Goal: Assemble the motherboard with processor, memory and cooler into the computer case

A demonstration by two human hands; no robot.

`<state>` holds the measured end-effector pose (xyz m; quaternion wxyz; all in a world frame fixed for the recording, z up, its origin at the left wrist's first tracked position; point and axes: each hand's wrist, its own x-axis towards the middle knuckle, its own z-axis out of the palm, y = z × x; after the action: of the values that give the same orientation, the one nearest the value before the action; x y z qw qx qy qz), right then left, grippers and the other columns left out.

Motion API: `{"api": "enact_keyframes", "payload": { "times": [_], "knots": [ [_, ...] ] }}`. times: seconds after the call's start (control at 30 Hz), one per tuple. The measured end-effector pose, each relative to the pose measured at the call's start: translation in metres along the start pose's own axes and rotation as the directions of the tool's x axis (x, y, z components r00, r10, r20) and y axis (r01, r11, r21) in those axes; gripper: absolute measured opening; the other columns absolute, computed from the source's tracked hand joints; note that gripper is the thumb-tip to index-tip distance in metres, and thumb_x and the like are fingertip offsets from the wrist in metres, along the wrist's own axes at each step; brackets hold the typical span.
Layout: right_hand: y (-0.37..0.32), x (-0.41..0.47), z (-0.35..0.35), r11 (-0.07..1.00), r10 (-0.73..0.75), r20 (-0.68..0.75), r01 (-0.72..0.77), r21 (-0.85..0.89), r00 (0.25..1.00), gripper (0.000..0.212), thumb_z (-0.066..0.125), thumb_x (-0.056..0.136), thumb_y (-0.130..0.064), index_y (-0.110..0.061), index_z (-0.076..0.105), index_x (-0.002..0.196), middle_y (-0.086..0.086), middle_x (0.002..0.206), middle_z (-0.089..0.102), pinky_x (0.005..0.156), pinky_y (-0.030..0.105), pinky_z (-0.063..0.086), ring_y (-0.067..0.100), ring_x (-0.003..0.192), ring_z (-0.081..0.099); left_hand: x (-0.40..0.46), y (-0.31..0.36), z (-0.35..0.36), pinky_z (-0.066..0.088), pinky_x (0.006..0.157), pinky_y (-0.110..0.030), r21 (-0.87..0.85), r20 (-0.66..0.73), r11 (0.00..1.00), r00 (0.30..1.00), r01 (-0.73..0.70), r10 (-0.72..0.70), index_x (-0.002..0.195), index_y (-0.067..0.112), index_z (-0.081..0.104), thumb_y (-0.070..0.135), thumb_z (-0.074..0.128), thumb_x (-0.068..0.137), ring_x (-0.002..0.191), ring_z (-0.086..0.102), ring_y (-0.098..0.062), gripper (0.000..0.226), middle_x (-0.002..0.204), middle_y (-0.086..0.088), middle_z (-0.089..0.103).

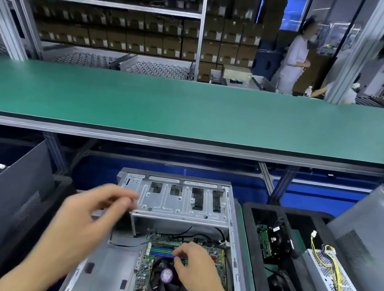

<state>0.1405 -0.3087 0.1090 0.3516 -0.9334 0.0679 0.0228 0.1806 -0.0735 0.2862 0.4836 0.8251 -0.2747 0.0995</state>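
Observation:
An open silver computer case (pixel 179 201) lies low in the middle of the head view. Inside it sits the green motherboard (pixel 146 262), with a black cooler fan (pixel 166 278) bearing a purple sticker and blue and green memory slots (pixel 162 249). My right hand (pixel 196 268) rests over the cooler's upper right, its fingers curled down at a memory stick (pixel 180 258). My left hand (pixel 92 215), blurred, hovers at the case's left side beside the drive cage, fingers loosely bent with nothing visible in them.
A black tray (pixel 249 223) to the right holds a hard drive (pixel 276 238), a loose fan and a silver power supply (pixel 333 281) with yellow wires. Dark case panels lean at both sides. A green bench (pixel 190 111) spans above; a person in white stands far right.

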Motion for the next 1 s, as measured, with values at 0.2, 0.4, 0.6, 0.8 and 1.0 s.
{"api": "enact_keyframes", "payload": {
  "times": [0.2,0.4,0.6,0.8,1.0],
  "knots": [
    [-0.008,-0.003,-0.008,1.0,0.027,0.013,-0.027,-0.01,1.0,0.016,0.054,0.097,-0.033,-0.035,0.068,0.105,-0.017,0.104,0.061,0.089,0.024,0.05,0.002,0.098,0.058,0.021,0.033,-0.074,0.055,0.084,-0.021,-0.075,-0.088,0.99,0.99,-0.119,0.112,0.112,0.024,0.072,0.057,0.058,0.093,0.092,0.073,-0.017,0.041,0.096,0.001,0.076],
    [-0.016,-0.017,-0.015,0.997,0.061,0.082,-0.056,-0.062,0.995,0.022,0.05,0.097,-0.042,-0.038,0.067,0.11,-0.016,0.114,0.064,0.095,0.023,0.049,0.003,0.104,0.06,-0.007,-0.007,-0.012,0.054,0.077,-0.017,0.069,0.21,0.976,0.953,0.208,-0.218,0.095,0.042,0.073,0.026,0.065,0.094,0.078,0.071,-0.003,0.019,0.086,0.009,0.076],
    [-0.02,-0.041,-0.025,0.989,0.083,0.16,-0.061,-0.138,0.984,0.039,0.042,0.099,-0.056,-0.044,0.057,0.133,-0.019,0.134,0.058,0.108,0.022,0.04,0.001,0.126,0.049,-0.057,-0.054,0.078,0.046,0.081,-0.009,0.206,0.362,0.902,0.827,0.378,-0.429,0.11,0.039,0.059,0.021,0.062,0.097,0.086,0.059,0.004,0.022,0.099,0.014,0.065],
    [-0.029,-0.058,-0.037,0.973,0.121,0.319,-0.048,-0.228,0.94,0.049,0.032,0.105,-0.058,-0.039,0.045,0.148,-0.004,0.153,0.046,0.118,0.027,0.028,0.014,0.141,0.041,-0.083,-0.061,0.11,0.03,0.101,-0.003,0.344,0.339,0.886,0.839,0.311,-0.426,0.127,0.046,0.052,0.044,0.05,0.099,0.121,0.05,0.008,0.028,0.13,0.022,0.054],
    [-0.042,-0.082,-0.039,0.985,0.086,0.392,-0.019,-0.171,0.916,0.051,0.028,0.109,-0.048,-0.025,0.039,0.153,-0.001,0.157,0.042,0.12,0.027,0.024,0.014,0.143,0.04,-0.086,-0.06,0.108,0.039,0.081,-0.004,0.353,0.286,0.899,0.885,0.258,-0.366,0.107,0.041,0.059,0.052,0.034,0.1,0.101,0.059,0.004,0.029,0.11,0.019,0.065]
  ]
}}
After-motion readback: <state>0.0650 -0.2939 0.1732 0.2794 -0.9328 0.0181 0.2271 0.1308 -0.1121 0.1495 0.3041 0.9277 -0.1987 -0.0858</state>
